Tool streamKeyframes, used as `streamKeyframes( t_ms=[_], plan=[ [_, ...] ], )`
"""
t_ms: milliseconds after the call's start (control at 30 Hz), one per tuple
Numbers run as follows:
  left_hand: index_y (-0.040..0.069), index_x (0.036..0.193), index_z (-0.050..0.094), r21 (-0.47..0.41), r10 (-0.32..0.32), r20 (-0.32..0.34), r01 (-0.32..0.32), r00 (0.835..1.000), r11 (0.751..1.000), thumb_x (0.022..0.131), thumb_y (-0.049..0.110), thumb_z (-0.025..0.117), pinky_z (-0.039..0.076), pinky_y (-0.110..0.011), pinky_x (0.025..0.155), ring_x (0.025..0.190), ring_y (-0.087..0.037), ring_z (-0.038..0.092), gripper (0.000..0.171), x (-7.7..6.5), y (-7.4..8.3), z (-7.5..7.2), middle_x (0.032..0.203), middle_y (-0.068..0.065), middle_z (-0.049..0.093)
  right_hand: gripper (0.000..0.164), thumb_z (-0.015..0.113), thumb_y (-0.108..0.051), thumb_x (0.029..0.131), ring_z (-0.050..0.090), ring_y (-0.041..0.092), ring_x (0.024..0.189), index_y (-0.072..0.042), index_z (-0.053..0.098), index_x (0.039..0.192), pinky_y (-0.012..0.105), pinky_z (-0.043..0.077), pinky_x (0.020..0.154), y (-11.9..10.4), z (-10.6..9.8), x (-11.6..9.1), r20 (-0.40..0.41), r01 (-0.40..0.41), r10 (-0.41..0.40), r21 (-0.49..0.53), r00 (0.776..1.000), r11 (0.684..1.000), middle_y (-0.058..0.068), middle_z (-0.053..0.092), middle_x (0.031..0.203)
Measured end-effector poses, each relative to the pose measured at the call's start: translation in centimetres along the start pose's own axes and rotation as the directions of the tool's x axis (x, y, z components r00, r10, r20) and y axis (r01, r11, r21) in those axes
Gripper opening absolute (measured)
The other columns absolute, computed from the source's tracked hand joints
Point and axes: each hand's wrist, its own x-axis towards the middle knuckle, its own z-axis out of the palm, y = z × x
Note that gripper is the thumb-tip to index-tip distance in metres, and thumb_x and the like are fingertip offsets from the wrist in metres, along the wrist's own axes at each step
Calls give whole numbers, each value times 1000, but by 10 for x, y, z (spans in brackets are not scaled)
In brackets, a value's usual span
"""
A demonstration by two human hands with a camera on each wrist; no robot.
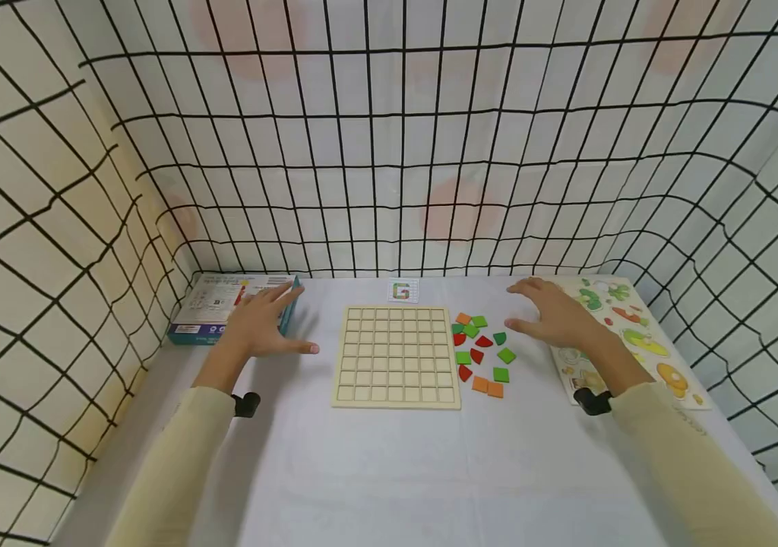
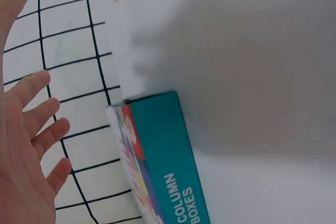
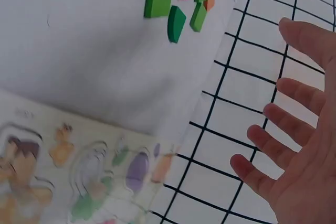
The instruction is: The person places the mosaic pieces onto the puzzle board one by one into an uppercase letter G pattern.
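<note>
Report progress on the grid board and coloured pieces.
Looks done: the grid board is out, coloured pieces to its right, G card beyond.
In hand: nothing; the left hand and right hand are open.
Still to do: probably all the placing, since every visible piece lies off the board.

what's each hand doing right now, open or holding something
Left hand: open, holding nothing, near the box.
Right hand: open, holding nothing, near the coloured tiles.

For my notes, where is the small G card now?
In the head view, the card lies near the middle, just beyond the board, with coloured pieces nearer and to the right.
</note>
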Motion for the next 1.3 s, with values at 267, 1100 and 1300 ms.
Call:
streamKeyframes(
  t_ms=[267,1100,1300],
  plan=[
    [30,162,34,-78,-4,-50,0,999,997,61,93,68,29,-80,112,151,-46,34,123,-15,10,18,170,-5,30,50,65,-30,101,48,47,136,-4,56,143,68,44,107,-5,24,-8,-15,14,-12,106,1000,994,24,50,149],
    [19,158,43,-378,99,105,-52,989,924,73,63,84,35,-63,119,154,-39,32,105,-27,48,64,167,-11,35,33,67,-25,99,56,25,84,1,65,117,32,46,68,-20,81,-6,-97,-293,340,324,936,900,15,65,96],
    [19,157,45,-447,168,153,-84,974,890,76,51,87,29,-62,123,156,-38,28,96,-26,53,67,169,-9,33,36,70,-29,97,54,24,80,3,65,111,32,42,67,-20,83,-9,-111,-312,361,316,926,896,12,61,89]
  ],
)
